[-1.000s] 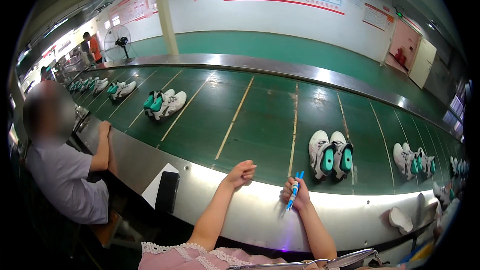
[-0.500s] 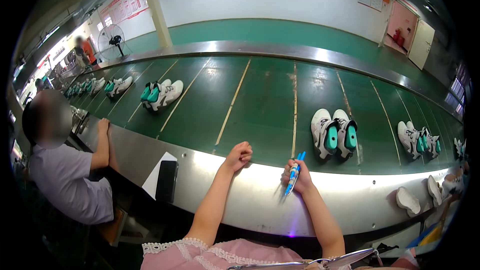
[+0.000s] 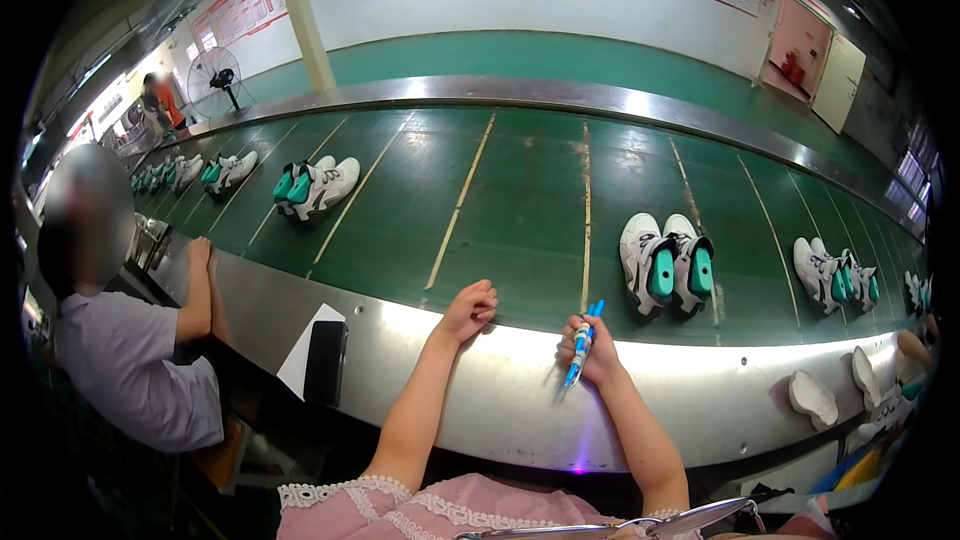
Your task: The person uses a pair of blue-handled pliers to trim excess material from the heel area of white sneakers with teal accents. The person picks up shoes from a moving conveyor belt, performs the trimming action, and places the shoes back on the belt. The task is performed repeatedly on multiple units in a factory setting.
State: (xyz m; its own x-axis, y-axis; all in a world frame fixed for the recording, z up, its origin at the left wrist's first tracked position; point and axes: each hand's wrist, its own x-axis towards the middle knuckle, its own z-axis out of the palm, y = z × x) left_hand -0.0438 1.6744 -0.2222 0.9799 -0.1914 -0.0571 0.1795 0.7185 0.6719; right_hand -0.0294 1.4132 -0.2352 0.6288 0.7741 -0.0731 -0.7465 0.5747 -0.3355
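Observation:
My left hand (image 3: 468, 311) rests loosely curled at the belt-side edge of the metal ledge, with nothing visible in its fingers. To its right, my right hand (image 3: 598, 352) is closed around a small bundle of blue pens (image 3: 579, 347) with pale bands, held upright at a slant over the ledge. Just beyond that hand, on the green conveyor belt (image 3: 520, 230), stands a pair of white sneakers (image 3: 643, 260) with teal inserts in their openings. Neither hand touches the sneakers.
More sneaker pairs (image 3: 318, 187) stand along the belt on both sides. A black phone (image 3: 326, 362) lies on white paper on the steel ledge (image 3: 480, 410). Pale soles (image 3: 812, 398) lie at the right. A person (image 3: 135, 370) sits at the left, an arm on the ledge.
The view has shifted slightly. Both my hands keep their pose, and the right still grips the pens. The seated person's head has moved a little.

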